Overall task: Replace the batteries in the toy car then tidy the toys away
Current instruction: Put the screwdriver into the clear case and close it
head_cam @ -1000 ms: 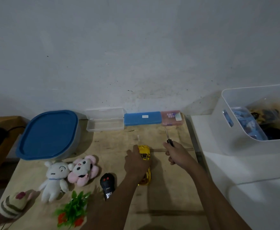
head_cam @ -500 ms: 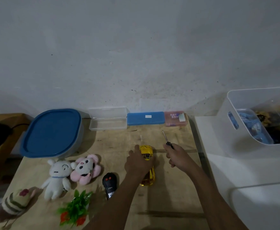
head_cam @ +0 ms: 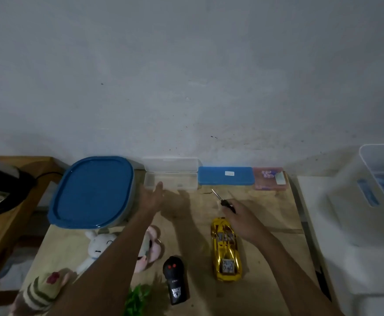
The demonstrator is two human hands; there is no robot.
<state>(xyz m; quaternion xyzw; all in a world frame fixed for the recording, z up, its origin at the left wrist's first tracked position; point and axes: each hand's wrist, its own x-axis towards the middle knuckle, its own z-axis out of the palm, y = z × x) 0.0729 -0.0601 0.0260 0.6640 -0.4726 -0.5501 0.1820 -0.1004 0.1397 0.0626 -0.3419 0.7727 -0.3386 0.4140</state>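
The yellow toy car (head_cam: 225,249) lies on the wooden table (head_cam: 273,215), nose pointing away from me, with no hand on it. My right hand (head_cam: 243,221) grips a small screwdriver (head_cam: 222,200) by its black handle, just beyond the car's front, the tip pointing to the back left. My left hand (head_cam: 151,197) is stretched out with straight fingers over the table, close to the open clear plastic case (head_cam: 171,180) by the wall. A black remote control (head_cam: 175,280) lies left of the car.
A blue-lidded tub (head_cam: 93,190) stands at the back left. A blue case (head_cam: 225,175) and a pink case (head_cam: 269,181) line the wall. A white rabbit plush (head_cam: 97,246), pink plush (head_cam: 153,247), striped plush (head_cam: 41,290) and green plant (head_cam: 137,298) lie front left. A white bin (head_cam: 373,179) sits right.
My left hand has let go of the yellow car and reached back left toward the clear case. My right hand with the screwdriver has barely moved. The view has tilted down and left.
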